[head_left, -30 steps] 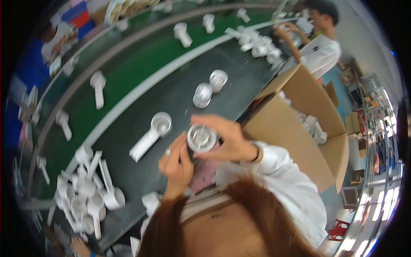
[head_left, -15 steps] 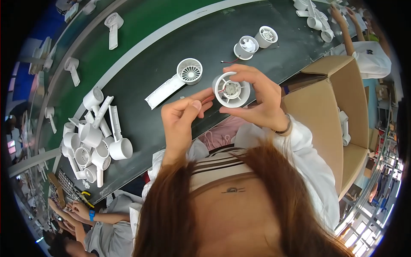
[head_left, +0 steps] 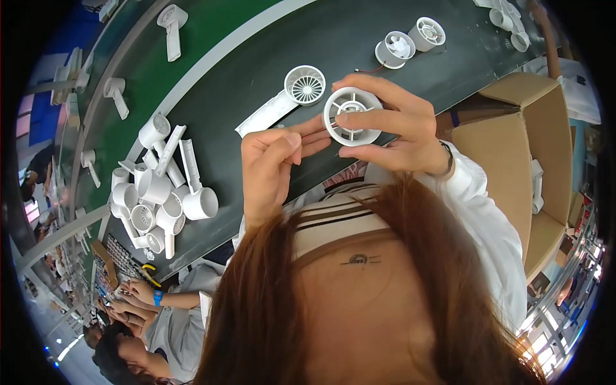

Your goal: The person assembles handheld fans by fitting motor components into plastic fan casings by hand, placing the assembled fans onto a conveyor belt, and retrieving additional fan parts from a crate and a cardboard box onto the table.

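My right hand [head_left: 410,131] grips a round white fan unit [head_left: 333,106] by its rim. Its index finger lies across the spoked face and covers part of the hub. Left of the ring, my left hand [head_left: 269,157] has thumb and fingers pinched on the unit's thin wire, which is mostly hidden; the fingertips reach the rim. Just beyond, a white handheld-fan shell [head_left: 266,113] lies on the dark work surface, its round grille end pointing away. Farther right stand two more fan units, one with white blades [head_left: 391,51] and a red wire, the other with spokes [head_left: 428,34].
A pile of white fan shells [head_left: 154,186] lies on the left. More shells [head_left: 172,32] rest on the green strip behind. An open cardboard box [head_left: 491,144] stands at right. A co-worker's hands [head_left: 138,292] are at lower left, near yellow-handled pliers [head_left: 151,276].
My right index finger has come down from the rim across the fan's spoked face. The left hand still pinches beside the ring. The whole view has shifted slightly.
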Demonstrator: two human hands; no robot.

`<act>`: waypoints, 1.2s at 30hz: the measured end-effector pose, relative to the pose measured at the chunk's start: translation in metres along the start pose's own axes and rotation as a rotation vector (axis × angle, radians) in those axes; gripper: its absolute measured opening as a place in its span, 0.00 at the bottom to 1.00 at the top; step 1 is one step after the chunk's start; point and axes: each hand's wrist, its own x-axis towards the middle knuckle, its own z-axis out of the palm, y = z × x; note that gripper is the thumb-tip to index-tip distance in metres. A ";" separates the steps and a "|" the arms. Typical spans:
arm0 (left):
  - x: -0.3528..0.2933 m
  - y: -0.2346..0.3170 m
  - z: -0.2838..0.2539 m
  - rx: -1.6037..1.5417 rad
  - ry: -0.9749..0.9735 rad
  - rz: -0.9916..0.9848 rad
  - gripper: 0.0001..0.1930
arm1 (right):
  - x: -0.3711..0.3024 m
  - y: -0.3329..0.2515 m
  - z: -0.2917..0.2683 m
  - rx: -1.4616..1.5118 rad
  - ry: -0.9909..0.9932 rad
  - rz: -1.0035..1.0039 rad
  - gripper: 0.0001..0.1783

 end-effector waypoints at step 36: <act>0.028 -0.016 -0.003 1.537 0.472 0.639 0.08 | 0.021 0.022 0.016 -0.341 -0.078 -0.178 0.22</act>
